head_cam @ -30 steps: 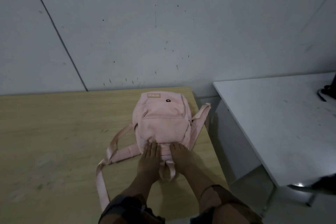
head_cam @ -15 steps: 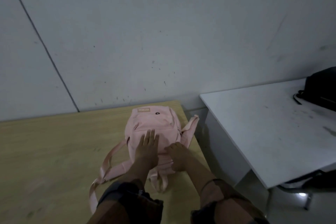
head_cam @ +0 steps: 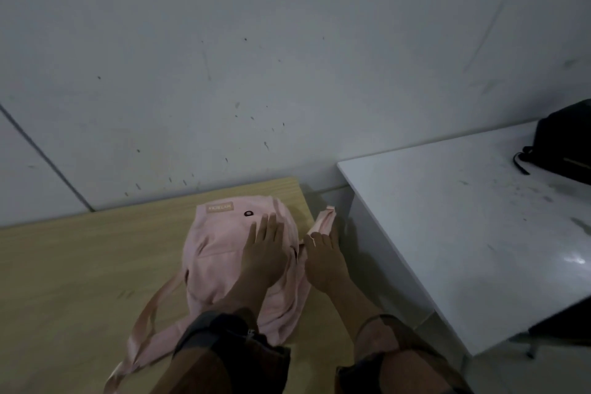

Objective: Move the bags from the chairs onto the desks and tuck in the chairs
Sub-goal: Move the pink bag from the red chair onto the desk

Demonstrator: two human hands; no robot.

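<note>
Pressing the pink backpack under straight, released fingers, the left hand lies flat; the right hand, fingers also straight, touches the strap beyond them.

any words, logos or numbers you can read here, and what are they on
tan patch at the top of the pink backpack: one short word in capitals, too blurred to read with certainty.
dark round badge beside the patch: too small to tell whether it carries any text.
black bag on the white desk: no text can be made out.
No other writing, numbers or signs show.
</note>
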